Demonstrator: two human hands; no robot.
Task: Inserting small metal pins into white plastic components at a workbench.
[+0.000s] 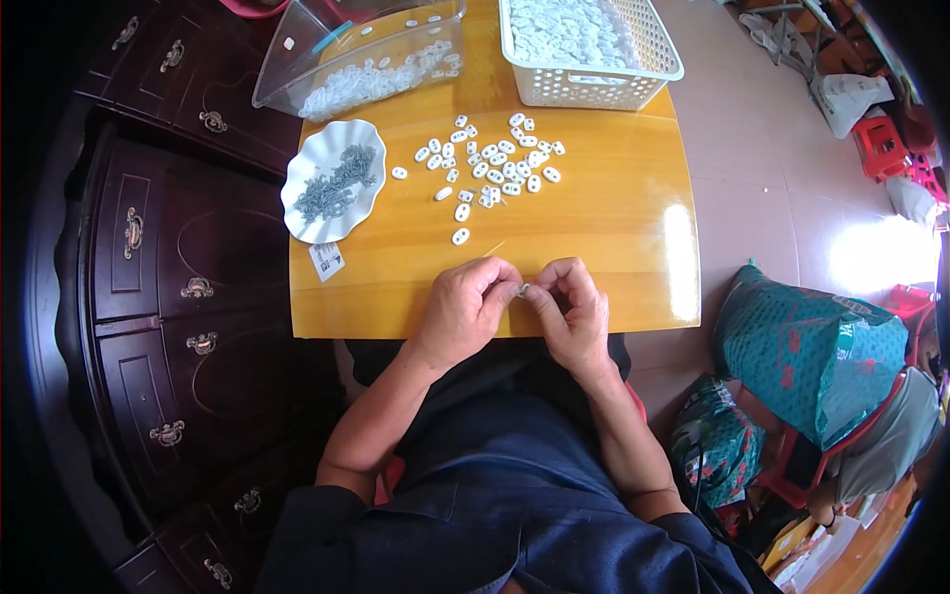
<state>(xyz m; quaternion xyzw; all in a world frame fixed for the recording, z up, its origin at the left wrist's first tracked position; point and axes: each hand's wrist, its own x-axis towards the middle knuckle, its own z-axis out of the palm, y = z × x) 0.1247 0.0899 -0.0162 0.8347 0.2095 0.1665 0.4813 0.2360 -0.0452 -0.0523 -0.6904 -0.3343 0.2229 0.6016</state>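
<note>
My left hand (473, 300) and my right hand (574, 309) meet over the table's near edge, fingertips pinched together. Between them is a small whitish piece (522, 290), mostly hidden by the fingers; its exact kind does not show. Beyond my hands, small white oval plastic pieces with two dark holes (461, 237) lie scattered over the yellow wooden table (614, 257). A thin yellow sliver (495, 248) lies just past my left fingers. To the left, a white scalloped plate (307, 178) holds a heap of small grey metal parts (341, 186), seemingly screws.
A clear plastic bin (287, 79) of small translucent pieces stands at the far left, a white perforated basket (584, 91) full of white pieces at the far right. Dark wooden drawers (148, 247) flank the left; large teal bags (802, 346) and another person's arm (841, 495) are at right.
</note>
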